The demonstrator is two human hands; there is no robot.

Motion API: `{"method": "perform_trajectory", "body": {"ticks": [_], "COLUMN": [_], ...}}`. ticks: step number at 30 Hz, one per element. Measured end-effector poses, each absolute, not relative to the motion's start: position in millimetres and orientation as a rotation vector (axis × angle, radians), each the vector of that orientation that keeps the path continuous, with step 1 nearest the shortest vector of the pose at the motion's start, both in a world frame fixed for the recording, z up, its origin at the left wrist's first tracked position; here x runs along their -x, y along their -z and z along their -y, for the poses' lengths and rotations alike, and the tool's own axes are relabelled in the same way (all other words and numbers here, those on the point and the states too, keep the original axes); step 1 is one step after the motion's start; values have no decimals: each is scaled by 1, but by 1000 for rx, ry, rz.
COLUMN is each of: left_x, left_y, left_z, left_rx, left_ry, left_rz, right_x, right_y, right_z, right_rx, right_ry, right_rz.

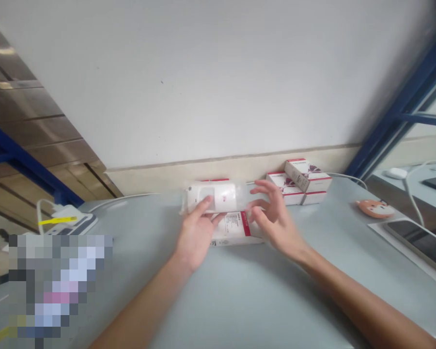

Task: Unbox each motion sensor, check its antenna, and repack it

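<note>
My left hand (196, 235) is closed on a white device (223, 195) sealed in a clear plastic bag, with the thumb across its front near a greyish window. Curled but apart, the fingers of my right hand (272, 218) are by the bag's loose right end; I see nothing held in them, and whether they touch the plastic is unclear. Below the device lies a white and red carton (236, 237) with small print, partly covered by both hands. Another red-edged box (215, 180) shows only its top edge behind the device.
Stacked white and red boxes (288, 194) stand by the wall at the right. Beyond them are an orange animal-faced object (376, 208) and a dark phone-like slab (417, 237). A power strip (82, 224) with cables sits left, behind a blurred-out patch. Blue frames flank the grey table (240, 300).
</note>
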State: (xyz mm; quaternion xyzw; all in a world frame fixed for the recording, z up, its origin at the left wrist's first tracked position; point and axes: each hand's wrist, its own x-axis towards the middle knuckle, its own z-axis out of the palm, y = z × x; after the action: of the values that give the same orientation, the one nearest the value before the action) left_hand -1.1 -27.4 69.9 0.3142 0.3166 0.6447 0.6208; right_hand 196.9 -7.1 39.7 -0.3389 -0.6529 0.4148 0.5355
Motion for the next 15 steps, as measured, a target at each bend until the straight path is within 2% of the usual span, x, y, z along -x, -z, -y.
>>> {"method": "perform_trajectory", "body": {"ticks": [5,15], "left_x": [-1,1], "left_y": [-61,-59], "left_z": [25,30], "left_rx": [-842,-1106], "left_ry": [-1480,-1419], "left_rz": [-780,-883], "right_x": [-195,-200], "right_y": [-42,-46], "right_z": [2,-8], "right_rx": [890,974], "right_ry": [-1445,-1418], "right_rz": [1416,1143]}}
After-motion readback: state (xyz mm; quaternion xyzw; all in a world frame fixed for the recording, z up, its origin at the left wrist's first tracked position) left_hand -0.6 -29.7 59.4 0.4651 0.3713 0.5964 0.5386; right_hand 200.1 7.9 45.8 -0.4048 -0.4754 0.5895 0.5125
